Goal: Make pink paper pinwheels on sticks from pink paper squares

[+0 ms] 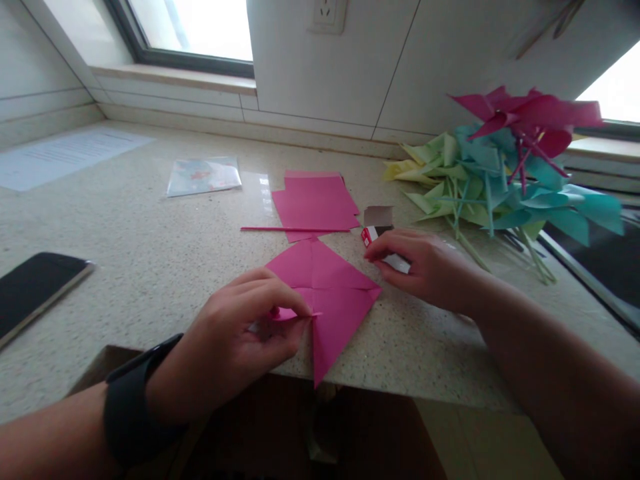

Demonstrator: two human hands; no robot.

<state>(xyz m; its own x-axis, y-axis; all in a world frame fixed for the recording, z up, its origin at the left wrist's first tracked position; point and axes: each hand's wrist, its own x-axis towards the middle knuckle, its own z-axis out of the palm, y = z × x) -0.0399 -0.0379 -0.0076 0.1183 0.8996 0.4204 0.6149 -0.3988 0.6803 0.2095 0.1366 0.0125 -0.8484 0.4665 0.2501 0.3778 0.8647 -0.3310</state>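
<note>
Your left hand (pixel 240 333) is pinching a folded flap of the pink square (pixel 327 300), which is lying at the bench's (pixel 150 267) near edge, one corner hanging over it. Your right hand (pixel 420 267) is closing on a small box (pixel 383 240) just right of the square. Pink sheets (pixel 315 203) and a stick (pixel 285 229) are lying behind; pinwheels (pixel 500 173) are piling at the far right, a phone (pixel 35 287) at the left edge.

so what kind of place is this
Probably a home counter by a window, used for paper craft: a speckled stone countertop, a wall socket, and a pile of finished paper pinwheels beside pink paper sheets.
</note>
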